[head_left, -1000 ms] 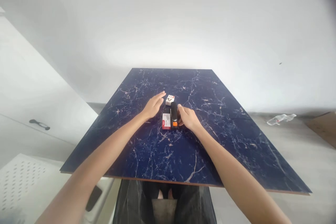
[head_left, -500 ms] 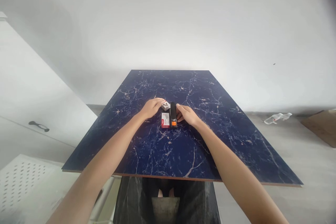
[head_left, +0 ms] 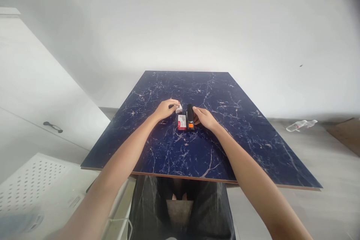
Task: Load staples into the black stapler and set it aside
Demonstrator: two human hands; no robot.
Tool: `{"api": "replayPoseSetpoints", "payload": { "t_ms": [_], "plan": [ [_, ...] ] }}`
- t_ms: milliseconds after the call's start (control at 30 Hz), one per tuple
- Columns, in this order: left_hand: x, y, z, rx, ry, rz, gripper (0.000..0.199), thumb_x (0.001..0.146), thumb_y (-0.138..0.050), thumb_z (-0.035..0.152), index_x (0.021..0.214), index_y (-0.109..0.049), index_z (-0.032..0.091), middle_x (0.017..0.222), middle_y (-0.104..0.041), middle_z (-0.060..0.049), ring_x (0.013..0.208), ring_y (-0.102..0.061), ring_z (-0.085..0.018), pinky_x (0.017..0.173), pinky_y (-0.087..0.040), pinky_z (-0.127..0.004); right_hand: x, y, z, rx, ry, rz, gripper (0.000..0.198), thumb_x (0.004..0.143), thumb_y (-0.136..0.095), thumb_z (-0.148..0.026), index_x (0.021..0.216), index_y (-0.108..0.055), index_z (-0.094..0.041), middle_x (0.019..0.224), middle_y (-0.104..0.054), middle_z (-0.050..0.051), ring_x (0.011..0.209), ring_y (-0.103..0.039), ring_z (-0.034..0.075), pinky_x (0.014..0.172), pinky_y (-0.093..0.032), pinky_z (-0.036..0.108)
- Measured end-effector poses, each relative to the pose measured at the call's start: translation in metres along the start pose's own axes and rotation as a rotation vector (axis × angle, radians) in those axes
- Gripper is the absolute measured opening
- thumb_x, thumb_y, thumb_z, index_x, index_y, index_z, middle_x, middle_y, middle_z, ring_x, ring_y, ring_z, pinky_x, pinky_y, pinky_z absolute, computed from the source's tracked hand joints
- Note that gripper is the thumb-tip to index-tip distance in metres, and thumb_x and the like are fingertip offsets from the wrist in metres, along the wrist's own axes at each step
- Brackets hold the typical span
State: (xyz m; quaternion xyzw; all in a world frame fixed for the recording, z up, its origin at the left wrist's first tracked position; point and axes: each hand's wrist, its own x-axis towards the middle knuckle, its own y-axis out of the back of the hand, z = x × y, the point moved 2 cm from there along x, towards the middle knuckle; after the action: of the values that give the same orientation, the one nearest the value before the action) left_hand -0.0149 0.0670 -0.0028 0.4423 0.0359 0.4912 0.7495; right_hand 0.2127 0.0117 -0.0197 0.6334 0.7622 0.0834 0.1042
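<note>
My left hand (head_left: 166, 108) grips a small white box (head_left: 179, 109) from its left, thumb and fingers closed about it. Just nearer to me, a red and white box (head_left: 182, 122) lies flat on the dark blue table (head_left: 180, 157). Along that box's right side is a black stapler (head_left: 190, 114) with an orange patch at its near end. The fingers of my right hand (head_left: 204, 118) are curled at the stapler's right side, with the thumb against its far part. Some of those fingertips are hidden.
A white cabinet with a dark handle (head_left: 53, 126) stands at the left. Below it is a white perforated surface (head_left: 36, 180). On the floor to the right lie a clear plastic bottle (head_left: 300, 125) and a brown box (head_left: 345, 133). A pale wall rises behind the table.
The small white box has turned in my left hand; its dark-printed face showed before, and a mostly white side shows now. My right hand stays at the stapler. The whole view has shifted slightly.
</note>
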Motion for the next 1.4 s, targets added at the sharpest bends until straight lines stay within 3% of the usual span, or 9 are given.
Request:
{"api": "replayPoseSetpoints", "payload": {
  "t_ms": [233, 333, 433, 600, 867, 1000, 1133, 1267, 1400],
  "plan": [
    [-0.007, 0.004, 0.027, 0.030, 0.024, -0.226, 0.054, 0.098, -0.053, 0.052, 0.145, -0.053, 0.026, 0.151, -0.053, -0.008, 0.139, -0.050, -0.030, 0.114, -0.041, -0.046, -0.007, 0.005, -0.007, 0.002, -0.040, -0.066, 0.040, 0.102, -0.045, -0.052, 0.098, -0.064, -0.018, 0.094, -0.074, 0.008, 0.075, -0.071, 0.019, 0.069, -0.064, 0.033],
    [-0.009, 0.018, 0.031, 0.053, 0.044, -0.378, 0.083, 0.084, -0.070, 0.061, 0.155, -0.040, 0.030, 0.163, -0.036, -0.007, 0.148, -0.036, -0.035, 0.117, -0.036, -0.049, -0.015, 0.008, -0.015, -0.066, -0.069, -0.052, 0.036, 0.100, -0.049, -0.052, 0.106, -0.062, -0.019, 0.107, -0.073, 0.010, 0.079, -0.072, 0.019, 0.069, -0.064, 0.032],
    [-0.014, 0.025, 0.037, 0.063, 0.035, -0.501, 0.103, 0.069, -0.083, 0.060, 0.157, -0.036, 0.032, 0.161, -0.040, -0.008, 0.144, -0.042, -0.038, 0.113, -0.041, -0.049, -0.025, 0.009, -0.027, -0.183, -0.059, -0.040, 0.051, 0.094, -0.058, -0.059, 0.129, -0.055, -0.022, 0.120, -0.071, 0.012, 0.082, -0.073, 0.021, 0.067, -0.063, 0.032],
    [-0.019, 0.017, 0.044, 0.100, 0.058, -0.448, 0.108, 0.065, -0.083, 0.063, 0.157, -0.037, 0.031, 0.147, -0.055, -0.013, 0.131, -0.054, -0.041, 0.101, -0.049, -0.049, -0.034, 0.007, -0.037, -0.425, 0.003, -0.034, 0.077, 0.082, -0.073, -0.055, 0.147, -0.045, -0.026, 0.130, -0.068, 0.012, 0.091, -0.072, 0.025, 0.076, -0.059, 0.034],
    [-0.013, -0.022, 0.057, 0.165, 0.031, -0.389, 0.116, 0.063, -0.082, 0.067, 0.160, -0.031, 0.029, 0.156, -0.045, -0.013, 0.141, -0.041, -0.041, 0.113, -0.038, -0.054, -0.031, 0.027, -0.037, -0.655, -0.014, 0.125, 0.055, 0.091, -0.060, -0.046, 0.141, -0.053, -0.023, 0.122, -0.072, 0.012, 0.100, -0.070, 0.029, 0.081, -0.052, 0.034],
    [-0.008, -0.031, 0.064, 0.206, 0.043, -0.386, 0.116, 0.066, -0.080, 0.069, 0.161, -0.028, 0.029, 0.160, -0.040, -0.012, 0.145, -0.034, -0.042, 0.118, -0.031, -0.057, -0.031, 0.043, -0.036, -0.673, -0.018, 0.124, 0.056, 0.090, -0.061, -0.049, 0.140, -0.055, -0.025, 0.121, -0.072, 0.011, 0.104, -0.069, 0.031, 0.082, -0.051, 0.035],
    [-0.013, -0.006, 0.058, 0.218, 0.089, -0.480, 0.114, 0.066, -0.081, 0.068, 0.160, -0.029, 0.032, 0.166, -0.028, -0.011, 0.151, -0.026, -0.043, 0.118, -0.031, -0.057, -0.033, 0.049, -0.038, -0.633, -0.014, 0.085, 0.062, 0.089, -0.061, -0.056, 0.142, -0.052, -0.023, 0.124, -0.071, 0.013, 0.106, -0.069, 0.032, 0.084, -0.051, 0.036],
    [-0.024, 0.011, 0.065, 0.205, 0.145, -0.426, 0.093, 0.073, -0.078, 0.065, 0.151, -0.043, 0.030, 0.151, -0.047, -0.012, 0.133, -0.050, -0.036, 0.107, -0.045, -0.049, -0.036, 0.046, -0.044, -0.632, 0.060, 0.163, 0.061, 0.092, -0.057, -0.060, 0.137, -0.054, -0.020, 0.129, -0.067, 0.015, 0.116, -0.064, 0.033, 0.091, -0.049, 0.037],
    [-0.030, -0.017, 0.090, 0.310, 0.019, -0.338, 0.065, 0.080, -0.071, 0.065, 0.134, -0.061, 0.030, 0.133, -0.057, -0.010, 0.123, -0.052, -0.035, 0.107, -0.043, -0.051, -0.033, 0.040, -0.040, -0.666, 0.041, 0.200, 0.050, 0.096, -0.052, -0.054, 0.131, -0.056, -0.018, 0.124, -0.069, 0.017, 0.113, -0.065, 0.033, 0.092, -0.048, 0.037]
  ]
}}
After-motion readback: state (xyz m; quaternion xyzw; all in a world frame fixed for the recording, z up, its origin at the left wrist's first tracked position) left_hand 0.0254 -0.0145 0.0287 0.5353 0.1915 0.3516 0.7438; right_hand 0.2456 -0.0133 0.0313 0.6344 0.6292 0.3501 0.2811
